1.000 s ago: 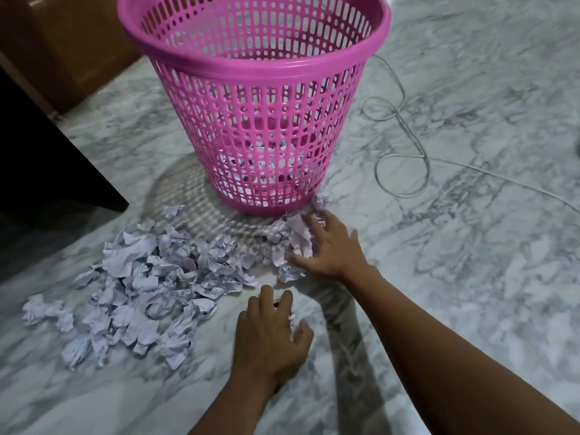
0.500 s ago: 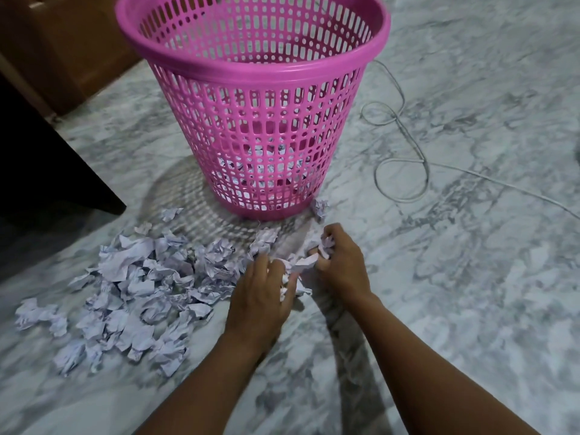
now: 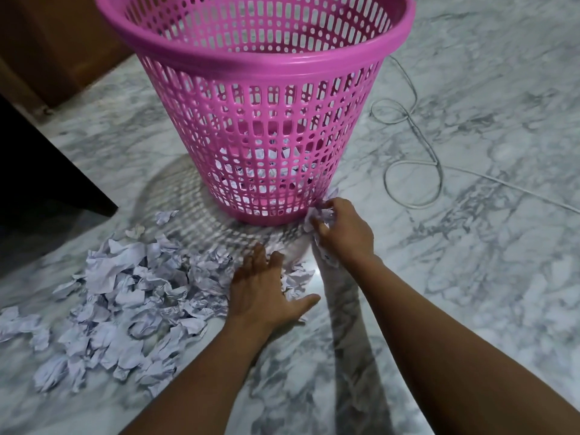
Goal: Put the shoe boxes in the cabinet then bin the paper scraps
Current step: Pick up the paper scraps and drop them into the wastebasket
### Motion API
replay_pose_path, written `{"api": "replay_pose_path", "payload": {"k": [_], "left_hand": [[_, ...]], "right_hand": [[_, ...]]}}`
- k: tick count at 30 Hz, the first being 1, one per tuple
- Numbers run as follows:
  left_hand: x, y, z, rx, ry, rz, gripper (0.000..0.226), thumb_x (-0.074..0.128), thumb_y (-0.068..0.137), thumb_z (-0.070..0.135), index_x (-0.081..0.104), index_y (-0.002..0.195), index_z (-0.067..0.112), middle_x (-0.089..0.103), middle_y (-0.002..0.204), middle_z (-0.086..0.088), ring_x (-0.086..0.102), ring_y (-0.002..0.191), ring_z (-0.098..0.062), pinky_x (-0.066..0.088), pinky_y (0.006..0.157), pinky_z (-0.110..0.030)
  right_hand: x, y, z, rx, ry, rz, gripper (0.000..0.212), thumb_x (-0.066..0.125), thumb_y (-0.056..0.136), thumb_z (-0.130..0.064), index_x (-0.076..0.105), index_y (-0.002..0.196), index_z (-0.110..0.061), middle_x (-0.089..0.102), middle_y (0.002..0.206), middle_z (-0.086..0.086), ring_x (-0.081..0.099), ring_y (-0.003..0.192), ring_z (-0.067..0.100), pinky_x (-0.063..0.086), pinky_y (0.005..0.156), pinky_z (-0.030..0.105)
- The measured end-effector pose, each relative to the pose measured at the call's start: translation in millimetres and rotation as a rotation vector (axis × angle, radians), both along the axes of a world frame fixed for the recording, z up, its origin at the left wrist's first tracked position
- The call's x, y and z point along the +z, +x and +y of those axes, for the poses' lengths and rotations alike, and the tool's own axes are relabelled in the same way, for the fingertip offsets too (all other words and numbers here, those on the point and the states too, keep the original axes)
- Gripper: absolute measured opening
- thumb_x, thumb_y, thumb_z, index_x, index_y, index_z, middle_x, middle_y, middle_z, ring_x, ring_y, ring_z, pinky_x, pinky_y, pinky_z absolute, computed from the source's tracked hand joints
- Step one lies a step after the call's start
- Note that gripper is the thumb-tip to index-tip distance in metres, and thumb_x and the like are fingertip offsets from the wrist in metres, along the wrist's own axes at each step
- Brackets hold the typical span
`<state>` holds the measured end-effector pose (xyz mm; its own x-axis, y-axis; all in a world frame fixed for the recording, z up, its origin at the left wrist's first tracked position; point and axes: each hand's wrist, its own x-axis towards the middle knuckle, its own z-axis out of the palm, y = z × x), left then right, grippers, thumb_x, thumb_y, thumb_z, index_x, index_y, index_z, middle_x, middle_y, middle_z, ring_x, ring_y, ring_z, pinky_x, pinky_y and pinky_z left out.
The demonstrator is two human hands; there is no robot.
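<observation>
A pink mesh bin (image 3: 260, 67) stands upright on the marble floor, with some crumpled paper visible through its lower wall. A heap of crumpled white paper scraps (image 3: 131, 296) spreads over the floor to the bin's front left. My right hand (image 3: 342, 230) is closed around a bunch of scraps right at the bin's base on its right side. My left hand (image 3: 266, 290) lies flat with fingers spread on the scraps at the right end of the heap. No shoe boxes are in view.
A white cable (image 3: 414, 146) loops across the floor right of the bin. Dark wooden furniture (image 3: 40, 158) stands at the left, with brown wood (image 3: 62, 42) behind it.
My right hand moved forward to the bin's base and picked up more scraps. My left hand opened and spread flat over the scraps. The view shifted closer to the bin.
</observation>
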<state>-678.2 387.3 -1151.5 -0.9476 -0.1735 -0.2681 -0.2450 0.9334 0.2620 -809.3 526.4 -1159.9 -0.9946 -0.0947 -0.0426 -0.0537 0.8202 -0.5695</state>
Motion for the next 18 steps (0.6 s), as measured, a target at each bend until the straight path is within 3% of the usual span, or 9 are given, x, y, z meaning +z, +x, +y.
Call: {"api": "replay_pose_path", "payload": {"k": [2,4,6,9,13,18], "left_hand": [[-8.6,3.1,1.6,-0.009,-0.027,0.094,0.088,0.048,0.070,0.084,0.038,0.136,0.027,0.028,0.154,-0.006,0.031,0.140,-0.031,0.033,0.109,-0.042],[-16.5,4.2,3.6,-0.014,-0.020,0.236,0.063,0.051,0.074,0.075,0.052,0.113,0.026,0.049,0.129,-0.001,0.053,0.114,-0.028,0.047,0.089,-0.040],[-22.3,3.1,3.5,-0.013,-0.008,0.302,0.048,0.053,0.078,0.067,0.056,0.103,0.026,0.053,0.110,0.003,0.056,0.097,-0.024,0.051,0.077,-0.039],[-27.0,0.7,3.9,-0.024,-0.003,0.305,0.043,0.057,0.079,0.058,0.054,0.106,0.024,0.053,0.110,0.002,0.055,0.100,-0.024,0.051,0.078,-0.040],[-25.6,-0.3,7.0,-0.025,-0.013,0.284,0.044,0.059,0.081,0.053,0.050,0.110,0.022,0.054,0.111,0.000,0.053,0.102,-0.025,0.047,0.081,-0.039],[-20.8,-1.8,9.0,-0.003,0.027,0.303,0.048,0.054,0.081,0.058,0.046,0.109,0.020,0.057,0.108,-0.001,0.054,0.099,-0.025,0.047,0.080,-0.039]], "right_hand": [[-3.9,-2.4,-0.5,-0.033,0.036,0.038,0.022,0.060,0.086,-0.037,0.048,0.103,-0.029,0.065,0.101,-0.003,0.064,0.088,0.027,0.044,0.069,0.033],[-4.7,-6.8,-1.9,-0.050,0.054,0.077,0.021,0.058,0.087,-0.037,0.042,0.098,-0.029,0.062,0.087,-0.004,0.063,0.080,0.027,0.044,0.064,0.034],[-3.8,-10.7,-3.6,-0.045,0.042,0.084,0.027,0.056,0.088,-0.035,0.042,0.110,-0.029,0.064,0.087,-0.002,0.064,0.079,0.028,0.048,0.065,0.036],[-3.7,-10.1,-4.0,-0.005,-0.003,0.084,0.038,0.051,0.092,-0.034,0.049,0.130,-0.027,0.068,0.107,0.002,0.065,0.092,0.027,0.050,0.075,0.035],[-6.8,-4.8,-1.3,-0.027,0.018,0.063,0.034,0.048,0.095,-0.039,0.061,0.120,-0.020,0.045,0.127,0.004,0.063,0.095,0.026,0.051,0.076,0.035],[-7.6,0.0,-1.9,0.000,-0.003,0.057,0.037,0.051,0.089,-0.048,0.051,0.116,-0.022,0.028,0.149,0.000,0.063,0.094,0.026,0.051,0.075,0.036]]}}
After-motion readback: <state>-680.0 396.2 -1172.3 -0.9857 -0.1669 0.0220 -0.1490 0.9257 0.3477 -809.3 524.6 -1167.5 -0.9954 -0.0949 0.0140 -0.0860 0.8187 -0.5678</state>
